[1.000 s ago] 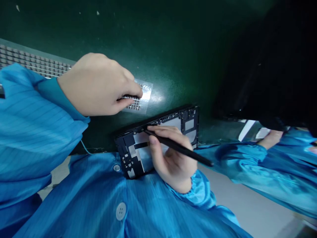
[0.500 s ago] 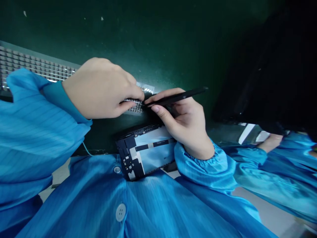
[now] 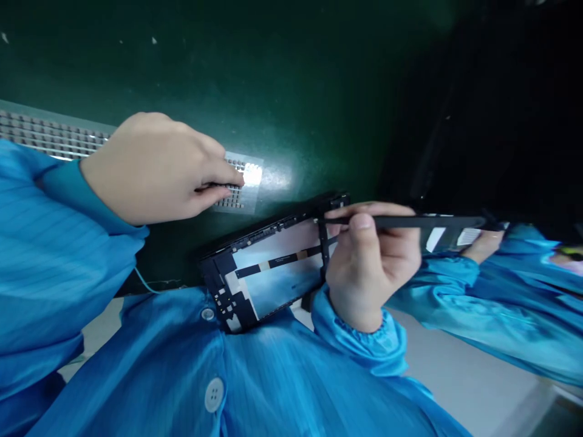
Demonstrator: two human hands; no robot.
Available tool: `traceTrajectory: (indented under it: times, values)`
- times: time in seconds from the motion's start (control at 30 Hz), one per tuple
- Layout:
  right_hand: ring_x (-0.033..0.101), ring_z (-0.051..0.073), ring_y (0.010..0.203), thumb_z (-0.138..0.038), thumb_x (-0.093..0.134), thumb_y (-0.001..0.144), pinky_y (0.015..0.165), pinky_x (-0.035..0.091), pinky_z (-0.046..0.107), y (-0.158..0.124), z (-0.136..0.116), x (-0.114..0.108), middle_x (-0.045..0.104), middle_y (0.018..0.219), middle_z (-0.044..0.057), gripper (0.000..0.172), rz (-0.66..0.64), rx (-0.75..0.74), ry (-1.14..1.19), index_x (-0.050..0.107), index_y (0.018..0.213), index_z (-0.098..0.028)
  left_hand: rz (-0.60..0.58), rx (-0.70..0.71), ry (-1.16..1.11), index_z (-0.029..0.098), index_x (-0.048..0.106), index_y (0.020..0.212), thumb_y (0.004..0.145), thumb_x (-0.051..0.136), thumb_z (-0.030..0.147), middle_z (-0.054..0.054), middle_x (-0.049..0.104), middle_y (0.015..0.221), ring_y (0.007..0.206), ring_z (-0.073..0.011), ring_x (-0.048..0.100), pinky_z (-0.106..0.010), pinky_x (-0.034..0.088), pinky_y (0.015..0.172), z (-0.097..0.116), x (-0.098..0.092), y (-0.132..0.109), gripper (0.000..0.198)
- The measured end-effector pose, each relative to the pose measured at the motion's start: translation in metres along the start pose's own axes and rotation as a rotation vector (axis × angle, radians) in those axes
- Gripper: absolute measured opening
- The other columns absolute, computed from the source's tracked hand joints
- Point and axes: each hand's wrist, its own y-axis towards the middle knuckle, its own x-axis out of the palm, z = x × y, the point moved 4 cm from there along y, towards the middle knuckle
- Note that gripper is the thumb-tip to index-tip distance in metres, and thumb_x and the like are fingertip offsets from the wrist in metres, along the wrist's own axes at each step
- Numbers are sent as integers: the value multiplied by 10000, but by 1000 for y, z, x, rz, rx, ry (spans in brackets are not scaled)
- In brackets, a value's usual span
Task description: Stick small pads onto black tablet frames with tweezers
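My left hand (image 3: 159, 170) is closed, thumb and forefinger pinching over a clear sheet (image 3: 252, 193) of small grey pieces set in rows. My right hand (image 3: 373, 261) grips black tweezers (image 3: 410, 222) between thumb and fingers. Their tip touches or hovers just over the upper right edge of an opened phone (image 3: 277, 288). The phone leans tilted at the table's edge against my blue smock, its inside facing up with dark parts and a pale, shiny area. My right fingers hide part of its right end. Whether the tip holds a piece is too small to tell.
The dark green table (image 3: 273, 73) spreads ahead, with a few white specks on it. A longer strip of the small pieces (image 3: 50, 130) runs out to the left behind my wrist. At right are a black mass (image 3: 510, 121) and another person's hand (image 3: 485, 243) with blue sleeves.
My right hand has moved right and down with the tweezers, from beside my left fingers at the sheet to the phone's right end. The left hand stays over the sheet.
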Motion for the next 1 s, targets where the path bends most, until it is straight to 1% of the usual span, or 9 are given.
traceTrajectory:
  times: [0.07, 0.17, 0.27, 0.4, 0.5, 0.6, 0.73, 0.83, 1.0]
  values:
    - [789, 143, 844, -310, 780, 1067, 787, 673, 300, -12, 8, -4, 793, 967, -1, 69, 13, -20, 9, 768, 1114, -261, 44, 17, -26, 352, 815, 1383, 1090, 329, 491, -45, 837, 1095, 991, -285, 749, -407, 555, 829, -1, 0, -1, 584]
    - [828, 160, 939, -253, 754, 1079, 907, 708, 346, -18, 18, -1, 817, 1034, 13, 106, -40, -72, -36, 758, 1184, -266, 103, 15, -61, 350, 833, 1349, 1102, 266, 531, -41, 825, 1036, 964, -262, 749, -399, 566, 851, -3, 0, -4, 644]
    - [840, 177, 1003, -221, 722, 1090, 941, 720, 379, -19, 22, 0, 808, 1059, 15, 131, -58, -109, -78, 739, 1210, -271, 132, 17, -59, 360, 853, 1301, 1106, 243, 579, -26, 809, 972, 924, -233, 745, -370, 568, 835, -4, 0, -5, 676]
    - [827, 202, 1037, -195, 714, 1077, 930, 698, 414, -17, 12, -5, 801, 1093, 22, 179, -134, -143, -189, 723, 1232, -284, 145, 19, -58, 353, 852, 1301, 1107, 249, 592, -21, 802, 952, 901, -206, 720, -348, 561, 843, -4, -2, -5, 677]
    - [822, 212, 1050, -191, 754, 1051, 936, 670, 401, -5, -4, -4, 823, 1112, 36, 199, -219, -128, -277, 744, 1231, -276, 114, 11, -64, 349, 846, 1324, 1107, 268, 570, -37, 822, 1008, 904, -219, 707, -351, 527, 811, -4, -2, -4, 655]
    - [836, 202, 1046, -235, 770, 1058, 945, 682, 368, 19, -15, 14, 847, 1114, 32, 137, -404, -143, -213, 763, 1190, -271, 101, 4, -68, 362, 839, 1345, 1099, 285, 572, -50, 826, 1016, 906, -237, 702, -358, 480, 767, -4, -4, -4, 641]
    - [834, 218, 1107, -344, 745, 1086, 1013, 701, 394, 40, -8, 49, 857, 1147, 32, 118, -714, -135, -190, 758, 1175, -266, 72, -18, -114, 356, 839, 1348, 1094, 267, 577, -78, 781, 911, 877, -238, 671, -387, 496, 841, -3, -5, -3, 664]
    - [829, 224, 1126, -348, 733, 1094, 1026, 701, 402, 42, -1, 59, 856, 1166, 45, 138, -780, -145, -205, 758, 1184, -247, 32, -13, -102, 339, 842, 1342, 1095, 264, 538, -91, 759, 877, 882, -246, 669, -400, 505, 858, -1, -7, -3, 658]
    - [825, 208, 1126, -295, 728, 1095, 1027, 699, 385, 37, -2, 58, 854, 1191, 49, 114, -770, -172, -199, 762, 1185, -235, 7, -13, -61, 345, 829, 1359, 1104, 313, 494, -84, 762, 888, 854, -235, 656, -384, 498, 826, 2, -8, -3, 595]
